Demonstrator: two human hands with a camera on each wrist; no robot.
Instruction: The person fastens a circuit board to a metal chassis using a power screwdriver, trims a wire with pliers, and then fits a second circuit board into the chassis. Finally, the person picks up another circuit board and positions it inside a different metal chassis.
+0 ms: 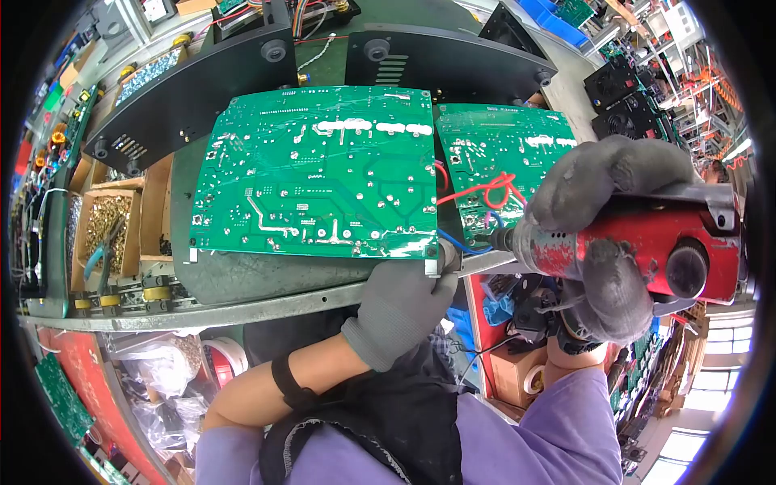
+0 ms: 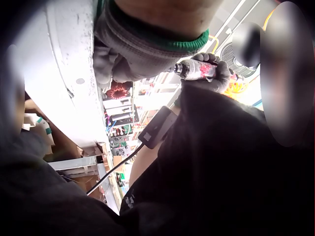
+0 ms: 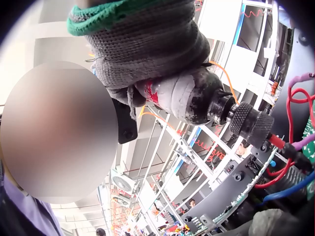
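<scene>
A large green circuit board [image 1: 315,174] lies solder side up on the bench. My gloved left hand [image 1: 402,303] grips its near right corner at the bench edge. My gloved right hand [image 1: 602,234] holds a red electric screwdriver [image 1: 647,246], tip pointing left at the gap between this board and a second green board [image 1: 501,158]. Red and blue wires [image 1: 485,194] loop there. The right wrist view shows the glove [image 3: 147,54] wrapped round the screwdriver body [image 3: 197,98], its knurled chuck [image 3: 248,123] close to the wires. The left wrist view shows the screwdriver [image 2: 199,70] from below.
Two black metal housings [image 1: 194,89] [image 1: 453,61] stand behind the boards. Cardboard boxes of brass parts with pliers [image 1: 105,242] sit at the left. The metal bench edge [image 1: 242,311] runs across; red bins [image 1: 493,291] and bags lie below it.
</scene>
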